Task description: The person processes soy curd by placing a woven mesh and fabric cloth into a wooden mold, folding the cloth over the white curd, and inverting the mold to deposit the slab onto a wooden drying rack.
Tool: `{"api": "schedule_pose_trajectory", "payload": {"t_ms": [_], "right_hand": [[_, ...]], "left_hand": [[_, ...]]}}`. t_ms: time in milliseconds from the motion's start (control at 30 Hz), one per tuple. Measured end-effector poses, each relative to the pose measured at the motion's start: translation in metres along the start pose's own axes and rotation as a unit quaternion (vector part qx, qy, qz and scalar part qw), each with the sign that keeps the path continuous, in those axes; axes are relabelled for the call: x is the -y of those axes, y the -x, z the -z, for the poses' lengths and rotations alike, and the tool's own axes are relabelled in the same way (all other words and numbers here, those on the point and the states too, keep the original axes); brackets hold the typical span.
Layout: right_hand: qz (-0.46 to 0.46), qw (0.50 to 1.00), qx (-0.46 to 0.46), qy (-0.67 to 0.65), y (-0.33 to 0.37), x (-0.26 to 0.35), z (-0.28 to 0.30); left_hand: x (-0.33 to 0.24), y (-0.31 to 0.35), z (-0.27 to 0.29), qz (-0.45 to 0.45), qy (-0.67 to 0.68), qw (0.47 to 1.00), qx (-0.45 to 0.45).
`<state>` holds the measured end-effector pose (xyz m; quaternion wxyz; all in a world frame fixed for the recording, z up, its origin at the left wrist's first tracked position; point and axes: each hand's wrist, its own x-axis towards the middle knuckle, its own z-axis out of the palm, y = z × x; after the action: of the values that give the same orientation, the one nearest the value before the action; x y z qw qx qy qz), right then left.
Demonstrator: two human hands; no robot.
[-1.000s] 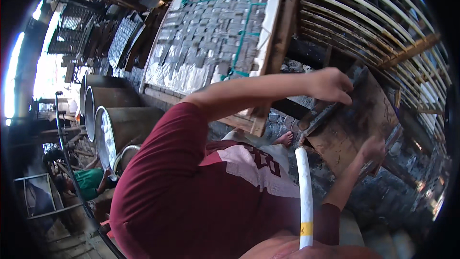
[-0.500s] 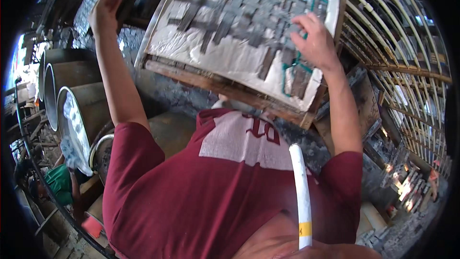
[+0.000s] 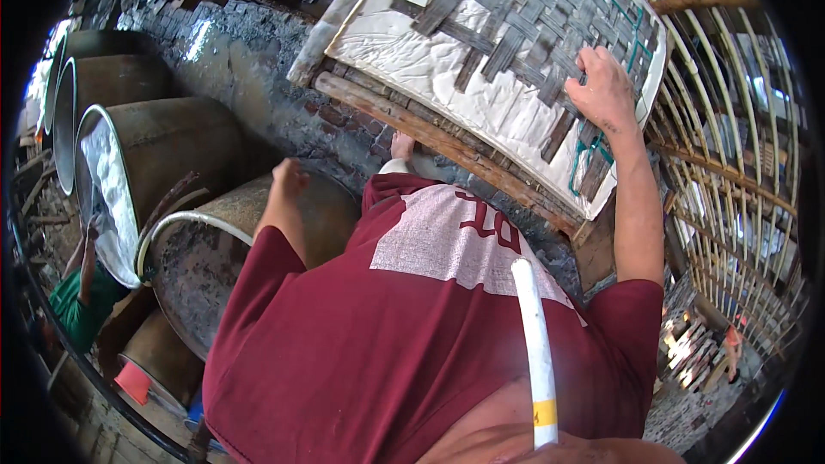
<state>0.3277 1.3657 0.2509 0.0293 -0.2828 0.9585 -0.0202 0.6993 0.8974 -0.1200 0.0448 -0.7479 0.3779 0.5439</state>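
A grey mat of woven flat strips (image 3: 516, 17), laced along its right side with green cord (image 3: 637, 50), lies over a wrinkled white layer (image 3: 404, 34) on a wooden-edged board (image 3: 447, 142). My right hand (image 3: 606, 90) rests on the mat's right part with its fingers curled in. Whatever is between those fingers is hidden. My left hand (image 3: 290, 179) is low beside my body, above a large drum lying on its side (image 3: 215, 215). Its fingers look bent but are blurred, and it stays apart from the board.
Several large barrel-like vessels (image 3: 146, 133) line the left; one holds whitish material (image 3: 110, 180). A person in a green top (image 3: 82, 305) is behind them, near a red object (image 3: 132, 382). A bamboo-slat rack (image 3: 730, 103) stands right. A white tube (image 3: 534, 344) hangs before my chest.
My left hand has dropped from the upper left down to my side. My right hand's fingers have curled in. The view has shifted, so the board sits further right.
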Motion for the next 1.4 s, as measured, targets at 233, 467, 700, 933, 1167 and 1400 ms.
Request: {"api": "schedule_pose_trajectory", "payload": {"t_ms": [233, 467, 700, 933, 1167, 1400], "right_hand": [[0.004, 0.995, -0.097, -0.03, 0.0, -0.01, -0.019], [0.041, 0.976, -0.187, -0.1, 0.0, -0.047, 0.012], [-0.011, 0.947, -0.312, -0.071, 0.119, -0.11, 0.063], [-0.233, 0.9, -0.364, 0.064, 0.281, -0.21, 0.043], [-0.404, 0.866, -0.256, 0.147, 0.358, -0.255, -0.05], [-0.356, 0.659, -0.188, -0.635, 0.292, -0.098, -0.086]], "left_hand": [[0.115, 0.045, 0.017, 0.027, 0.002, 0.996, 0.088], [0.113, 0.086, 0.023, -0.042, -0.043, 0.994, 0.095], [0.132, 0.122, 0.019, -0.097, -0.048, 0.977, 0.186], [0.113, 0.118, 0.058, -0.071, 0.003, 0.975, 0.212], [-0.081, 0.16, 0.048, -0.314, 0.079, 0.92, 0.221], [-0.249, 0.298, -0.065, -0.549, -0.109, 0.796, 0.232]]}}
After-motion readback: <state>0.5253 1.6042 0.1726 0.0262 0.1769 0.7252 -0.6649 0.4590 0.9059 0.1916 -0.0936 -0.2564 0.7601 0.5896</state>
